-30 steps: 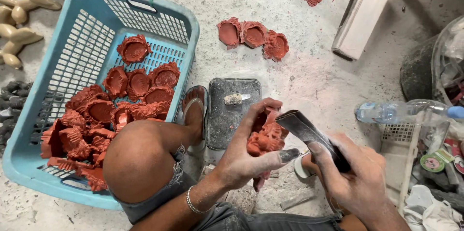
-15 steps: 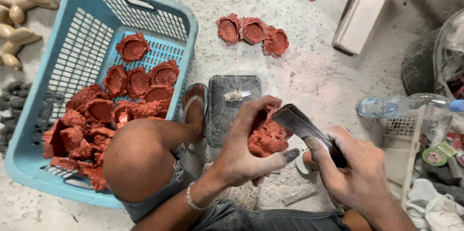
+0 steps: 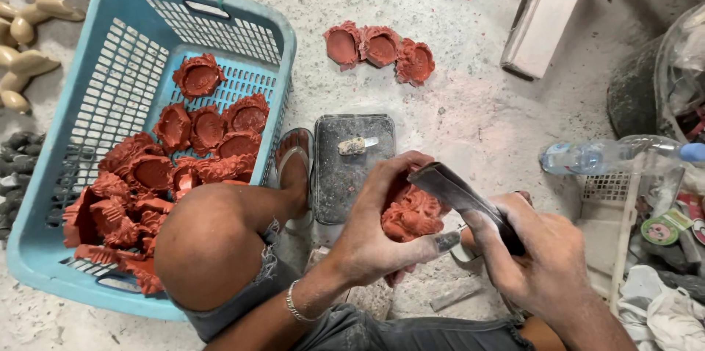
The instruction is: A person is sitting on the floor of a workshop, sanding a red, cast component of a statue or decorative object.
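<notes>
A red clay moulding sits gripped in the left hand, fingers curled tight round it, just right of a dark slab on the floor. The right hand, closed on a dark blade, presses its tip to the piece. Left of the slab, a blue basket holds more mouldings.

1. Light blue basket, walls in open lattice.
2. Brick-red moulded pieces inside; three more on the pale grey speckled floor.
3. Dark grey blade.
4. Cream figurines.
</notes>
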